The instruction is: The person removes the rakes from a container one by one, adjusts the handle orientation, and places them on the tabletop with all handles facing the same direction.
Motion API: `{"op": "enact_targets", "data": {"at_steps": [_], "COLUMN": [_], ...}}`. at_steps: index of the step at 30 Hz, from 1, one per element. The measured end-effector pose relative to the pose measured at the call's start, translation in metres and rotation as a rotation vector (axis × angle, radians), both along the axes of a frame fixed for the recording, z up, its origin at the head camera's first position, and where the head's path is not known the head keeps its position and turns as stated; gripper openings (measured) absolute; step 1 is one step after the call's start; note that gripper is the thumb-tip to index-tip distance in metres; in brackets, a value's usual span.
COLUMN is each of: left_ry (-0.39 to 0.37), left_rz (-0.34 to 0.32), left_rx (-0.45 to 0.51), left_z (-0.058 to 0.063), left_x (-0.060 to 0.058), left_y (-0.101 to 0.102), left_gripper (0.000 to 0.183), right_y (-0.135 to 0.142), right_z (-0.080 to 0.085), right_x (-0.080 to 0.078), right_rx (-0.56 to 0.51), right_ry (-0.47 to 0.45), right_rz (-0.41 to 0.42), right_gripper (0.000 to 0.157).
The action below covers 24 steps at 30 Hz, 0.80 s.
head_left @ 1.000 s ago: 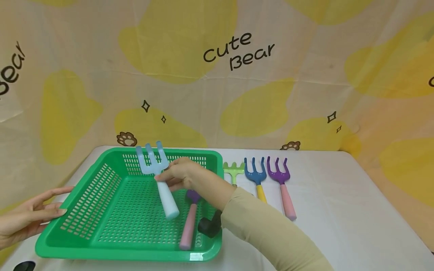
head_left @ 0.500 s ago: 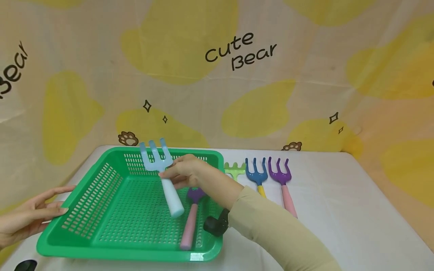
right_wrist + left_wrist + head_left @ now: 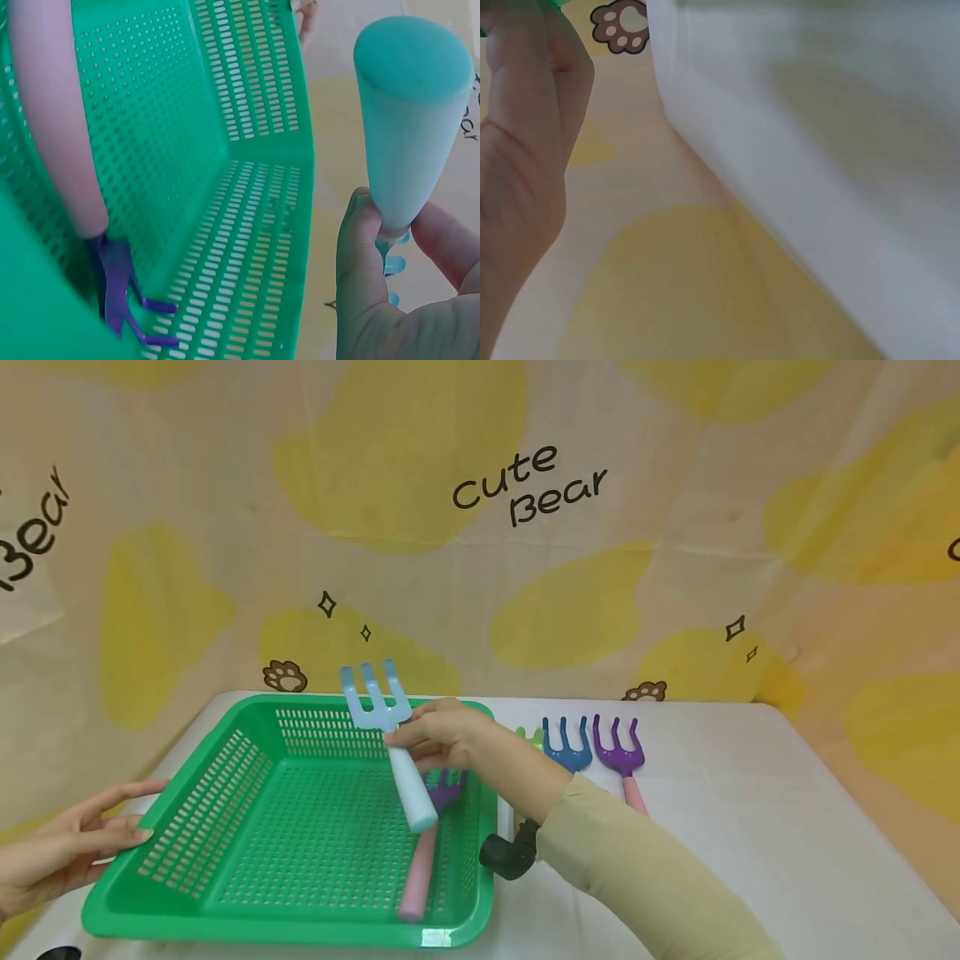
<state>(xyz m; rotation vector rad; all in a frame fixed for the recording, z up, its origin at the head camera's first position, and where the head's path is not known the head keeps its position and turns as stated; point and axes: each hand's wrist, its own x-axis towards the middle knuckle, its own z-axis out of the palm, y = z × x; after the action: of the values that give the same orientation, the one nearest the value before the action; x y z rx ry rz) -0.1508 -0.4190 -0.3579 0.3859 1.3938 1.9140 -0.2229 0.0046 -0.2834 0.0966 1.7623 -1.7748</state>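
My right hand [image 3: 450,735] pinches a light-blue garden hand fork [image 3: 408,781] near its neck, between thumb and fingers. The fork is raised over the right part of a green plastic basket [image 3: 300,931], tines pointing up and away. In the right wrist view its handle [image 3: 412,97] rises above the thumb and fingertips. At the basket's left side, my left hand [image 3: 82,839] holds the rim with thumb and fingers. Inside the basket lies a purple hand fork with a pink handle [image 3: 420,877], partly covered by the blue fork in the head view.
Right of the basket, a green fork [image 3: 531,737], a blue fork [image 3: 567,752] and another purple fork [image 3: 621,756] lie in a row on the white-covered table [image 3: 750,827]. My right arm covers parts of them. A patterned cloth [image 3: 675,568] hangs behind the table.
My right hand has moved to the right with the light-blue fork, staying over the basket. The left hand has stayed at the basket's left rim.
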Motion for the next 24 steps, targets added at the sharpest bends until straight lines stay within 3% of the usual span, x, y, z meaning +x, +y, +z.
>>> {"op": "enact_targets", "data": {"at_steps": [9, 19, 24], "left_ry": [0.012, -0.005, 0.012], "left_rz": [0.008, -0.01, 0.015], "left_rx": [-0.009, 0.015, -0.029], "left_z": [-0.001, 0.0, 0.003], "left_x": [0.0, 0.003, 0.003], "left_y": [-0.002, 0.003, 0.002], "left_gripper": [0.064, 0.065, 0.064], "right_y": [0.016, 0.027, 0.034], "right_z": [0.001, -0.001, 0.003], "right_x": [-0.004, -0.004, -0.005], "right_rx": [0.007, 0.009, -0.01], "right_ry": [-0.002, -0.008, -0.022], "right_rz": [-0.032, -0.028, -0.055], "right_gripper": [0.018, 0.017, 0.019]}}
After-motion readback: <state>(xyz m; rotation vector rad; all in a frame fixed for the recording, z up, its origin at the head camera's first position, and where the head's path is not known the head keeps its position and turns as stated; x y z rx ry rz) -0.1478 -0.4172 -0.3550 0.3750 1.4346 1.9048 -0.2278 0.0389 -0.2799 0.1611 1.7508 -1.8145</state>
